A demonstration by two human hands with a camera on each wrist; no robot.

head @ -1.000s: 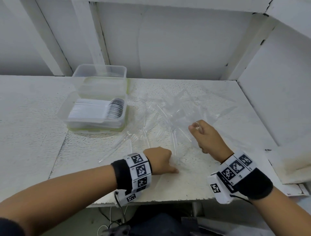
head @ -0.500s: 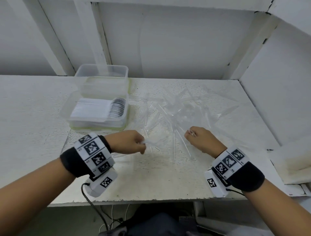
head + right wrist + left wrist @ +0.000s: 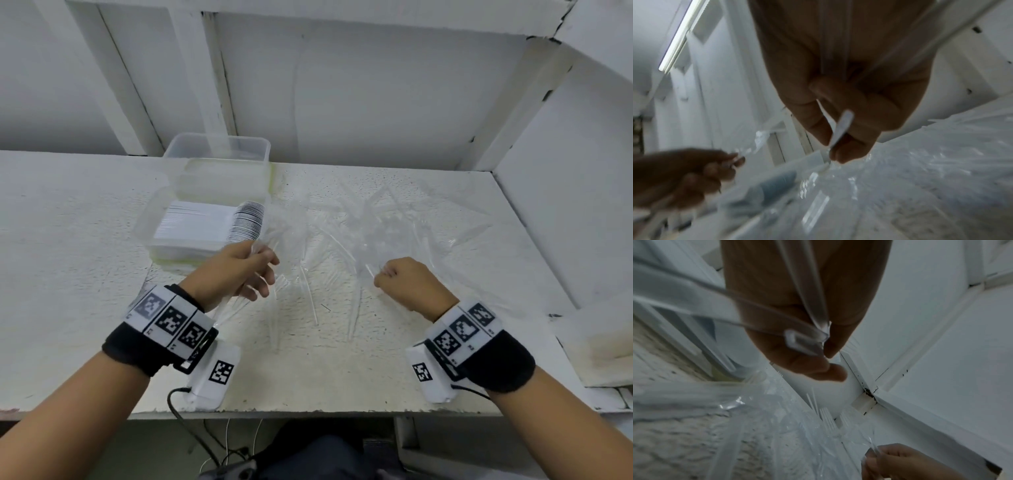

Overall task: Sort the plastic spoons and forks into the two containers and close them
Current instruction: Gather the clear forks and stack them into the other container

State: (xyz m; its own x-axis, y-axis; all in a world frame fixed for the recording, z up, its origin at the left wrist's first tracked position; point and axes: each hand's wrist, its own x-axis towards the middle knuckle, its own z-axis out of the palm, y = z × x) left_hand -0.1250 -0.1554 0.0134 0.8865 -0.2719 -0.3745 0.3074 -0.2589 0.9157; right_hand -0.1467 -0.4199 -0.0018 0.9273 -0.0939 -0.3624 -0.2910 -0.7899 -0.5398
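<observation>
Loose clear plastic cutlery (image 3: 359, 236) lies scattered across the middle of the white table (image 3: 68, 274); fork tines (image 3: 828, 420) show in the left wrist view. A clear container (image 3: 164, 236) at the left holds a packed row of spoons (image 3: 246, 222). A second clear container (image 3: 219, 161) stands right behind it. My left hand (image 3: 263, 270) grips a few clear utensil handles (image 3: 807, 337) by the near container's right front corner. My right hand (image 3: 387, 274) is fisted over the pile, pinching a clear utensil (image 3: 840, 128). Whether the held pieces are spoons or forks is not visible.
White walls close off the back and the right side of the table. A white block (image 3: 599, 339) sits at the right edge. The table's front edge (image 3: 308, 409) runs just under my wrists, with cables (image 3: 191, 431) hanging below it.
My left hand has moved from the table's front up and left to the near container, taking hold of clear utensils on the way. My right hand shifted slightly left, still fisted.
</observation>
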